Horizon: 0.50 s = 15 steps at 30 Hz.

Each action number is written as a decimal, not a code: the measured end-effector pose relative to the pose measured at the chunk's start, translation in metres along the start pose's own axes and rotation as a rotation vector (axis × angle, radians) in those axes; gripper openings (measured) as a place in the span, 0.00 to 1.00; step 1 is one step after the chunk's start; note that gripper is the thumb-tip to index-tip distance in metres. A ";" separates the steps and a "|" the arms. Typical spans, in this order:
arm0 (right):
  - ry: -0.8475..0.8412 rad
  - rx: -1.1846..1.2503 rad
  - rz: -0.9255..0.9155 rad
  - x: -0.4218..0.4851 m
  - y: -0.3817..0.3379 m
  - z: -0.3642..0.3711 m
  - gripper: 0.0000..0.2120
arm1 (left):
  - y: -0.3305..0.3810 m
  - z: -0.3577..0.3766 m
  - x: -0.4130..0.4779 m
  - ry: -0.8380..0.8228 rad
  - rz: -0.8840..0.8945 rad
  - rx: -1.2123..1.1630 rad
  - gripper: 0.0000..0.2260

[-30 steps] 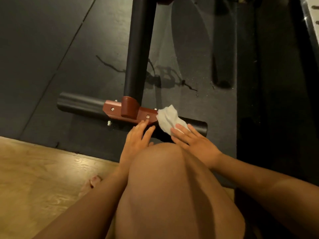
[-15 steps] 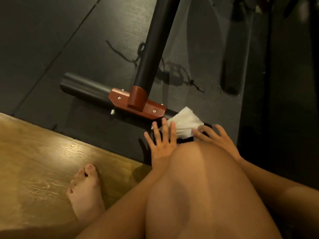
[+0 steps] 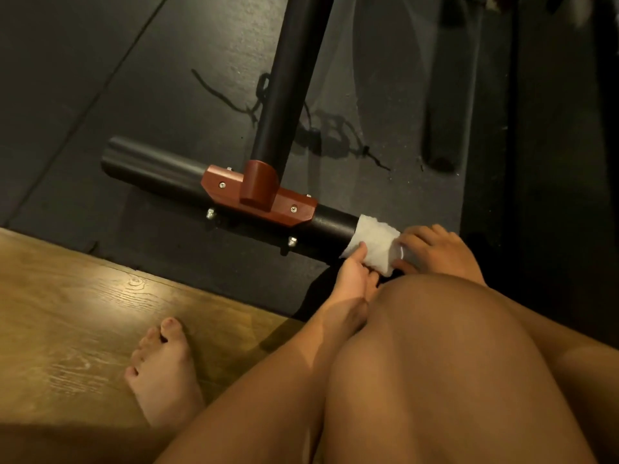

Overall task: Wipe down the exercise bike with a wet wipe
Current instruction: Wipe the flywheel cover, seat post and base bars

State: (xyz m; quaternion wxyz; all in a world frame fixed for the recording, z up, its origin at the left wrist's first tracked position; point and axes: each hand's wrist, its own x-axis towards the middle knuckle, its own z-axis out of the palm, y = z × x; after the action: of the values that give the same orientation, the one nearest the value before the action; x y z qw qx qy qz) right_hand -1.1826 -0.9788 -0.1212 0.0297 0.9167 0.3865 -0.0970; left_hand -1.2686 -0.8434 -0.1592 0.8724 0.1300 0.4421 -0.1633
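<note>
The exercise bike's black base bar point(image 3: 157, 167) lies on a dark floor mat, joined by a red bracket point(image 3: 258, 195) to a black upright tube point(image 3: 291, 78). A white wet wipe point(image 3: 375, 242) is wrapped over the right end of the bar. My right hand point(image 3: 435, 251) presses the wipe from the right, fingers on its edge. My left hand point(image 3: 351, 279) pinches the wipe's lower left edge with thumb and fingers. My raised knee hides the bar's end and part of both hands.
The dark rubber mat point(image 3: 117, 78) meets a wooden floor point(image 3: 67, 313) at the lower left. My bare foot point(image 3: 160, 370) rests on the wood. My knee point(image 3: 435, 363) fills the lower right. A thin black cord point(image 3: 227, 98) lies on the mat behind the tube.
The wipe has slid right along the bar toward its end, with my right hand. My left hand has come off the bracket and taken the wipe's edge. The view shifted left.
</note>
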 end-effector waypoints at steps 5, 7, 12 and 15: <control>-0.041 0.112 -0.212 0.021 -0.024 0.001 0.34 | 0.015 -0.005 -0.015 0.034 0.117 -0.309 0.35; -0.102 0.166 -0.249 0.035 -0.038 0.002 0.37 | 0.032 -0.020 -0.012 0.128 0.217 -0.406 0.35; -0.194 0.336 -0.057 0.037 -0.026 -0.004 0.41 | 0.029 -0.009 -0.018 0.025 0.108 -0.396 0.38; 0.108 0.384 0.082 0.010 -0.009 -0.023 0.33 | 0.022 0.012 -0.035 0.064 -0.039 -0.116 0.39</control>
State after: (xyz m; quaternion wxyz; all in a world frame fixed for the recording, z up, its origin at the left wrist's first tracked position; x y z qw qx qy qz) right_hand -1.1784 -0.9623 -0.1010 -0.1626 0.9243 0.3243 -0.1185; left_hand -1.2708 -0.8222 -0.1220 0.8606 0.0756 0.4808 -0.1499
